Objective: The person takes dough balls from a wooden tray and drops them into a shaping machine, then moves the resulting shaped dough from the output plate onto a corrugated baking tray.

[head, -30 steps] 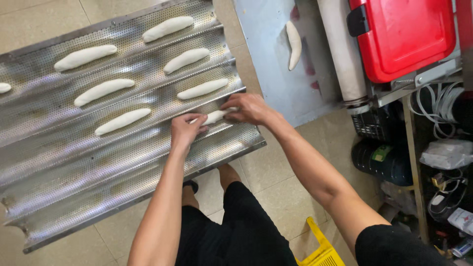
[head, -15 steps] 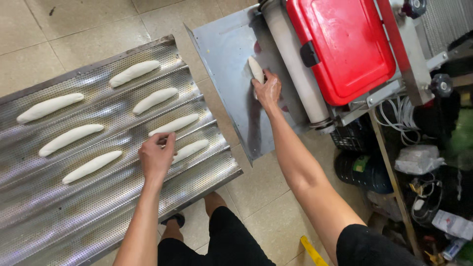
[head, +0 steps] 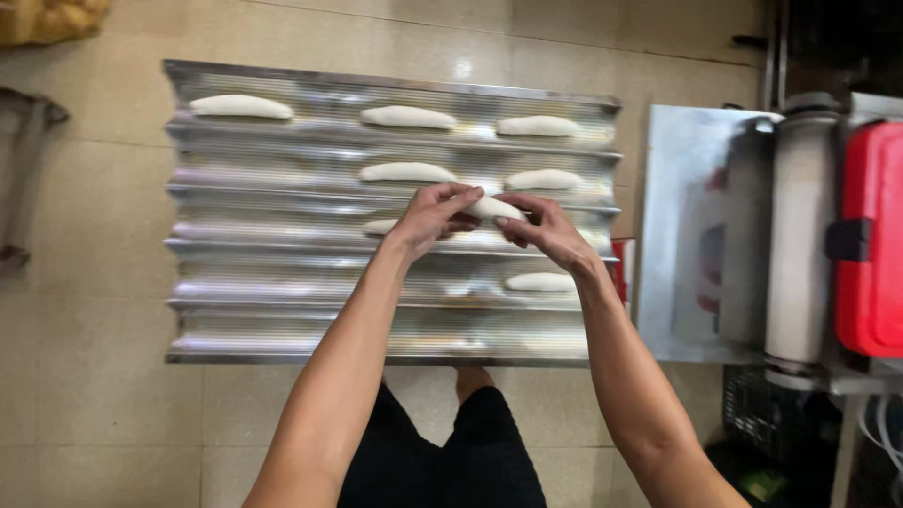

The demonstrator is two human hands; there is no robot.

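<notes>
- Pale, soft dough piece lies pinched between both hands' fingertips, its long axis running left to right, above the third channel.
- Left hand grips its left end, right hand its right; both equally near.
- Perforated, corrugated metal tray lies directly below the fingers, shaped dough pieces in channels beyond them.

Both hands — left hand, right hand — pinch dough piece.

Both bare forearms reach forward and converge. The left hand and right hand meet fingertip to fingertip, fingers curled and pinched inward, wrists slightly bent.
</notes>
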